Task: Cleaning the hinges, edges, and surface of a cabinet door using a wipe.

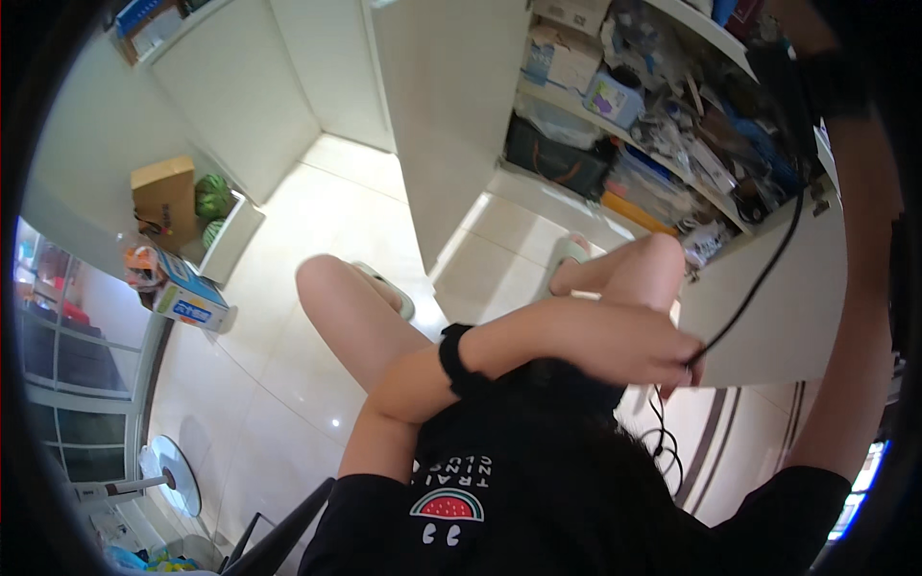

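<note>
My left hand (663, 353) reaches across my lap to the right, its fingers closed round a black cable (771, 271). Below that hand, the cable's loose end hangs in thin loops (665, 444). From the hand the cable curves up to a dark object (780, 82) by my raised right arm. My right hand (805, 27) is at the upper right rim, beside the cabinet's upper shelf. Shadow there hides its fingers, and I cannot tell whether it holds the dark object. Both arms wear a black band.
An open cabinet holds a packed shelf (663, 158) with boxes, a blue-lidded tub and bags. Its doors (451, 125) stand open on both sides. At left, a box of watermelons (213, 197) and a blue carton (192, 293) sit on the floor. A white fan (178, 477) stands lower left.
</note>
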Demonstrator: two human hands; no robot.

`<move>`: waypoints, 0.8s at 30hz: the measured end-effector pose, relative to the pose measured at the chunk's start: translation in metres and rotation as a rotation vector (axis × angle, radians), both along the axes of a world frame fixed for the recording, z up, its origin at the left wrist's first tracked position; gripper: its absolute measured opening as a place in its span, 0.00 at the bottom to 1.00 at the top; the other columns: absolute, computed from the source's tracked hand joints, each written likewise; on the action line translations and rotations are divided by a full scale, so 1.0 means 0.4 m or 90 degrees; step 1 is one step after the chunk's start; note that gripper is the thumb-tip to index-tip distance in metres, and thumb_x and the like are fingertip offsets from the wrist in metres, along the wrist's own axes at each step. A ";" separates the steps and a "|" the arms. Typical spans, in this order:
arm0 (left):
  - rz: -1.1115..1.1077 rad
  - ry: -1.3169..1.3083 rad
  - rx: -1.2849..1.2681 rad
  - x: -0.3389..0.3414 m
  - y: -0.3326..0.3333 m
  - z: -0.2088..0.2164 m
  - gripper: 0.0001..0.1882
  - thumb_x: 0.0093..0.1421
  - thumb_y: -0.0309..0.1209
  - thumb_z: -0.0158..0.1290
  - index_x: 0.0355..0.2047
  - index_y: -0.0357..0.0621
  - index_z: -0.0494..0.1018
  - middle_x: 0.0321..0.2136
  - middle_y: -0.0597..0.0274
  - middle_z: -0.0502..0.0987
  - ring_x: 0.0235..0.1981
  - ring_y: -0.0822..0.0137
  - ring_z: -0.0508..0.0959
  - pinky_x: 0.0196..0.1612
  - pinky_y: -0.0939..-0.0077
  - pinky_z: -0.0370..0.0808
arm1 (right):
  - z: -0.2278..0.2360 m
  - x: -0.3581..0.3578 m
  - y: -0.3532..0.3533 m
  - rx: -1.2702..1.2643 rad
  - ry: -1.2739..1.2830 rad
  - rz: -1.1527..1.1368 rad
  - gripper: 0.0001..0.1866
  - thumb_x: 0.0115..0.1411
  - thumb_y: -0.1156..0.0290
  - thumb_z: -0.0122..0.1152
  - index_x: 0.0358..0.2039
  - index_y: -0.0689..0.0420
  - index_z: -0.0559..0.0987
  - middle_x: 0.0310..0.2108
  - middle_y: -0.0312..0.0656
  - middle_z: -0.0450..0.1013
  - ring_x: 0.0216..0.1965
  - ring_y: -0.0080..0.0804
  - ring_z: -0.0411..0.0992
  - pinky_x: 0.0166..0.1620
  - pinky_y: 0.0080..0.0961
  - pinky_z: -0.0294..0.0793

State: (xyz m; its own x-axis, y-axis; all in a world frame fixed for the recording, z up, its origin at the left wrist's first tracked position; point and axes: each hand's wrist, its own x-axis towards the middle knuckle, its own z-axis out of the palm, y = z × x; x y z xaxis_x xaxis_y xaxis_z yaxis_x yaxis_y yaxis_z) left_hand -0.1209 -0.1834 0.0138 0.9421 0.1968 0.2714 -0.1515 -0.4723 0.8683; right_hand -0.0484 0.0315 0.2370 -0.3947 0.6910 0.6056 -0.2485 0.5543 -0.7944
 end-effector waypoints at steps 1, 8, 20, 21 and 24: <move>-0.030 -0.095 -0.002 -0.024 -0.010 0.001 0.16 0.63 0.37 0.39 0.40 0.39 0.69 0.28 0.56 0.78 0.34 0.58 0.77 0.40 0.68 0.71 | -0.025 0.009 0.017 -0.030 -0.006 0.015 0.11 0.60 0.67 0.52 0.39 0.60 0.74 0.41 0.41 0.74 0.41 0.34 0.73 0.47 0.27 0.72; -0.264 -0.209 -0.195 -0.162 -0.022 0.060 0.14 0.65 0.33 0.41 0.45 0.37 0.67 0.28 0.66 0.78 0.30 0.71 0.76 0.34 0.80 0.70 | -0.324 -0.131 0.091 -0.289 -0.085 0.146 0.08 0.57 0.72 0.55 0.37 0.57 0.76 0.40 0.39 0.75 0.44 0.32 0.72 0.46 0.25 0.70; 0.561 -0.102 0.167 -0.385 0.116 0.094 0.13 0.62 0.30 0.43 0.40 0.36 0.73 0.38 0.53 0.76 0.41 0.57 0.74 0.46 0.62 0.69 | -0.745 -0.411 -0.027 0.331 0.181 -0.213 0.15 0.52 0.82 0.54 0.42 0.60 0.72 0.43 0.49 0.73 0.49 0.47 0.70 0.48 0.33 0.70; 0.788 -0.155 0.299 -0.380 0.137 0.109 0.12 0.62 0.29 0.43 0.39 0.36 0.74 0.38 0.53 0.76 0.41 0.58 0.74 0.46 0.63 0.69 | -0.767 -0.432 -0.014 0.352 0.190 -0.173 0.17 0.50 0.82 0.56 0.42 0.59 0.72 0.43 0.50 0.73 0.48 0.52 0.69 0.48 0.36 0.70; 1.204 -0.314 0.563 -0.402 0.242 0.143 0.13 0.62 0.27 0.41 0.35 0.35 0.75 0.36 0.55 0.77 0.41 0.63 0.73 0.45 0.71 0.68 | -0.792 -0.460 -0.019 0.408 0.139 -0.202 0.20 0.48 0.82 0.58 0.44 0.60 0.72 0.44 0.49 0.72 0.48 0.51 0.69 0.48 0.39 0.70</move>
